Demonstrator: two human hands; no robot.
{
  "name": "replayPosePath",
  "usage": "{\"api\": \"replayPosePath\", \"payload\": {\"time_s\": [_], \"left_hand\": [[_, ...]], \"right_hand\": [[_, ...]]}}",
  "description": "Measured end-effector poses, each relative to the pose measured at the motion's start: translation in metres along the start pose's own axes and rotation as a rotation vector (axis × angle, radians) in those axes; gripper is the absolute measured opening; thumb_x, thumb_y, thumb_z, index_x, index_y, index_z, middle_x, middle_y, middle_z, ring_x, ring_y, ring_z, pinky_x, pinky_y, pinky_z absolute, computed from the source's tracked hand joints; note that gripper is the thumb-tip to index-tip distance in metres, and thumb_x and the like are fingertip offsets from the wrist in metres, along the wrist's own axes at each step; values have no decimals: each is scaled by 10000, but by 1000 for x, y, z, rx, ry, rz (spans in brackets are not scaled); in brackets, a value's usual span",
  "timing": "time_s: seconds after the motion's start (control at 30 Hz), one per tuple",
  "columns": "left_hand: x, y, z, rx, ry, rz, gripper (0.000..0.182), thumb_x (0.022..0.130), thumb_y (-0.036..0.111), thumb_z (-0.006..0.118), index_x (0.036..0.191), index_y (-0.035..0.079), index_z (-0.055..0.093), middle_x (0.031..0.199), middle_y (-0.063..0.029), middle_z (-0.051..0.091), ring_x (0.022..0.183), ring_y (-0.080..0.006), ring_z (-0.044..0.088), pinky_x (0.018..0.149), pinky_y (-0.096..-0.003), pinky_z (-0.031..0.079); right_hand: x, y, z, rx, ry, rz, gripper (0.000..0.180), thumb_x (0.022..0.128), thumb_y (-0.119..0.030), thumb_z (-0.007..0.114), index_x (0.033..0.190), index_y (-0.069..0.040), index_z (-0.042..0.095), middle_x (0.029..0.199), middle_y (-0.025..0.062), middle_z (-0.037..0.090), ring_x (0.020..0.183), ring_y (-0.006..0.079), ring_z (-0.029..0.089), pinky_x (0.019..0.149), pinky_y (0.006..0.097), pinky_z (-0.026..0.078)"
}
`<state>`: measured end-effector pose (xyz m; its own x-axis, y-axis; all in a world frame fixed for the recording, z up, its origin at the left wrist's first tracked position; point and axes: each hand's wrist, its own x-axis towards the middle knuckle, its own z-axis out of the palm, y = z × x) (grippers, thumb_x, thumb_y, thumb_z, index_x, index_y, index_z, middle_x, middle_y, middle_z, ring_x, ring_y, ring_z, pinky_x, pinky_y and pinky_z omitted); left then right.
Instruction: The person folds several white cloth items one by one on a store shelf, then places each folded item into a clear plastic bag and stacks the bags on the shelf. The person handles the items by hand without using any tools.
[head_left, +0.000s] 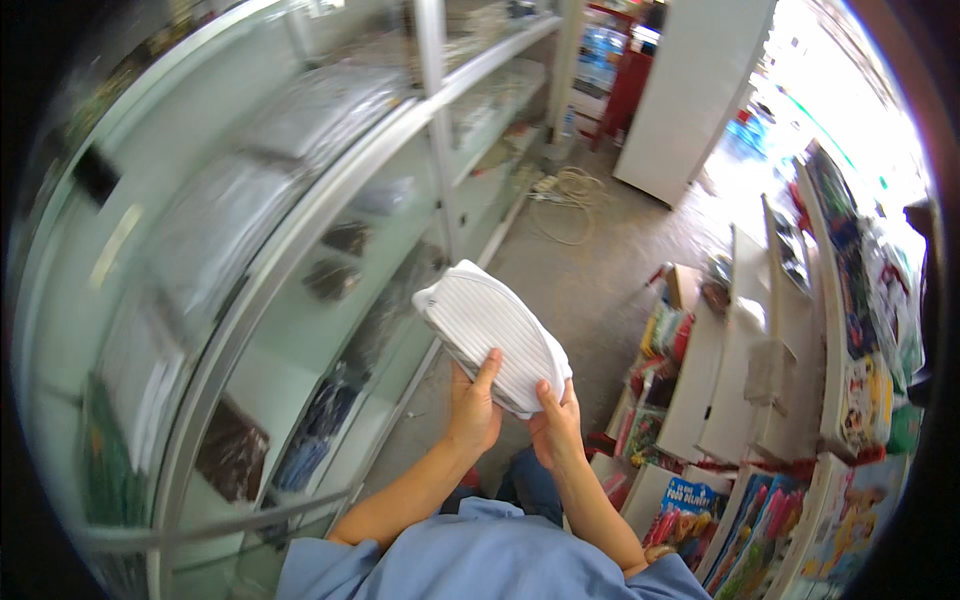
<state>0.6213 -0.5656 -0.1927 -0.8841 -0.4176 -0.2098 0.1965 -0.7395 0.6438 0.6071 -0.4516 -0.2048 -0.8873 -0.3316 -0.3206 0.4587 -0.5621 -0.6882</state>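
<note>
Between my two hands is a folded white ribbed cloth item, possibly a garment, held out in front of my chest. My left hand grips its lower left edge, with the thumb lying on top and the fingers underneath. On the lower right corner, my right hand pinches the item with its thumb on the upper face. The ribs run along the item's length, and one side curves round. A small dark mark shows near its far left corner.
A metal-framed glass cabinet with plastic-wrapped goods stands close on my left. White shelves with packaged toys line the right. A coiled cable lies on the concrete floor ahead, near a white panel.
</note>
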Motion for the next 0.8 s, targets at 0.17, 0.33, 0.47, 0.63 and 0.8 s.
{"api": "replayPosePath", "payload": {"time_s": [0.17, 0.33, 0.47, 0.63, 0.8], "left_hand": [[-35, 39, -52, -70, 155, 152, 526, 870, 125, 666, 1322, 72, 403, 1266, -75, 504, 1180, -184, 480, 1014, -342, 381], [-69, 67, -91, -203, 306, 189, 402, 869, 130, 649, 1243, 65, 515, 1187, -52, 599, 1104, -187, 567, 952, -351, 447], [-100, 64, -108, -217, 442, 276, 370, 865, 117, 643, 1211, 54, 528, 1158, -54, 607, 1066, -181, 585, 920, -345, 475], [-144, 62, -137, -159, 532, 226, 446, 846, 167, 683, 1236, 60, 497, 1132, -65, 588, 1032, -178, 585, 849, -337, 501], [-176, 51, -157, -69, 660, 273, 460, 850, 106, 658, 1262, 81, 457, 1138, -90, 584, 1005, -202, 601, 830, -369, 525]], "right_hand": [[-16, 25, 21, -99, -93, 44, 513, 866, -121, 671, 1317, -71, 430, 1255, 78, 561, 1133, 182, 556, 933, 319, 463], [-13, 28, 24, -260, -254, 139, 465, 848, -96, 682, 1271, -59, 493, 1172, 72, 613, 1075, 176, 593, 911, 323, 489], [-7, 31, 28, -369, -390, 219, 444, 852, -108, 682, 1251, -23, 508, 1143, 86, 625, 1051, 178, 600, 914, 313, 478], [-1, 41, 30, -462, -448, 311, 426, 861, -128, 682, 1229, 12, 520, 1120, 91, 632, 1016, 171, 604, 906, 293, 460], [6, 69, 31, -491, -526, 455, 391, 872, -139, 676, 1198, 32, 541, 1096, 104, 639, 992, 169, 608, 883, 296, 460]]}}
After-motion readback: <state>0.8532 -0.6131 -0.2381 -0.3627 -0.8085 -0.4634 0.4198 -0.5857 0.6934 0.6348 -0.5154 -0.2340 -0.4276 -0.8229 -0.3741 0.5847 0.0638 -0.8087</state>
